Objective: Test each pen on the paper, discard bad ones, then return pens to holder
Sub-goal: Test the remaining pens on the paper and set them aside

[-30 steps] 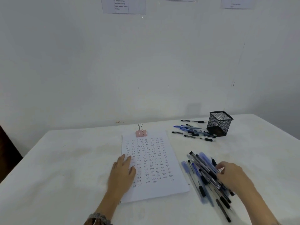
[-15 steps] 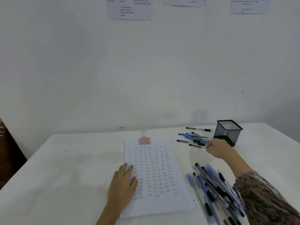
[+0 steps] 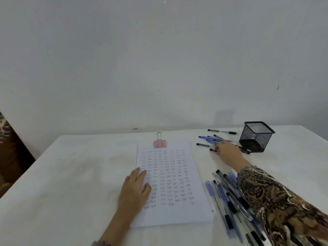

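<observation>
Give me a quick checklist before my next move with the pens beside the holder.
1. Left hand flat on the paper, pinning it: ok.
2. Pink binder clip on the paper's top edge: ok.
3. Blank space at the paper's bottom for another test: ok.
4. Right hand at the far pens beside the mesh pen holder: ok.
5. Right fingers gripping a pen: cannot tell.
6. The mesh pen holder stands upright: ok.
</observation>
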Motion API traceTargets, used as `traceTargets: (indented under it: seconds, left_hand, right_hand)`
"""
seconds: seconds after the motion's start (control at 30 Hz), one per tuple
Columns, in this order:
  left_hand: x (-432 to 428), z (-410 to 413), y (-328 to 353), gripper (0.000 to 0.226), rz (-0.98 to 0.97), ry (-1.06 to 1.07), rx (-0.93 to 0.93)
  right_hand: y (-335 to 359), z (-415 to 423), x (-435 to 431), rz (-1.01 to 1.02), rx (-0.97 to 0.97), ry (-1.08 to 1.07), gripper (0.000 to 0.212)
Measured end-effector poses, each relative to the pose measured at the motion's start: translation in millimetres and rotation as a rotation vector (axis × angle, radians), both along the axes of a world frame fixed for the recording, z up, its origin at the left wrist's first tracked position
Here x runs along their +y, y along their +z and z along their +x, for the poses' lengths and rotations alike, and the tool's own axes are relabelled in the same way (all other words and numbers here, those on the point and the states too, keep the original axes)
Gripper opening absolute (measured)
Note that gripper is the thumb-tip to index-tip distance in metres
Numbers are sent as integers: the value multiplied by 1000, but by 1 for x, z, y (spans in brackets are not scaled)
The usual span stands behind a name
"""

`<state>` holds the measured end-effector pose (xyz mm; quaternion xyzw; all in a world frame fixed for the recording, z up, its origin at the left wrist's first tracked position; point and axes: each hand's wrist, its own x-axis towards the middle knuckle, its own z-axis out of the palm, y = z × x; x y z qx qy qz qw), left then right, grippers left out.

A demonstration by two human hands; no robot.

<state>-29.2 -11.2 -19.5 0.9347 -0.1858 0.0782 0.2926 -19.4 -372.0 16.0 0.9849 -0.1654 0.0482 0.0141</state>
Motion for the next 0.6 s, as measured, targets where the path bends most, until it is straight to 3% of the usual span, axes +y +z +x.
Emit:
traceTargets:
  seconds: [0.13,0.3,0.43,0.6]
  left_hand:
    - [0,-1,0,82,-11,-12,-1]
    - [1,0,-2,80,-17,-18,-3]
    - [2,2,-3,72,-56,-44,-23]
    - [3,-4,5,53,-173,-210,-83]
  right_hand:
    - [-2,1,2,-40,21,17,28]
    - [32,-3,36,136,-229,157,31]
    - [56,-11,97,201,-229,376,35]
    - [33,-35,160,236,-245,677,47]
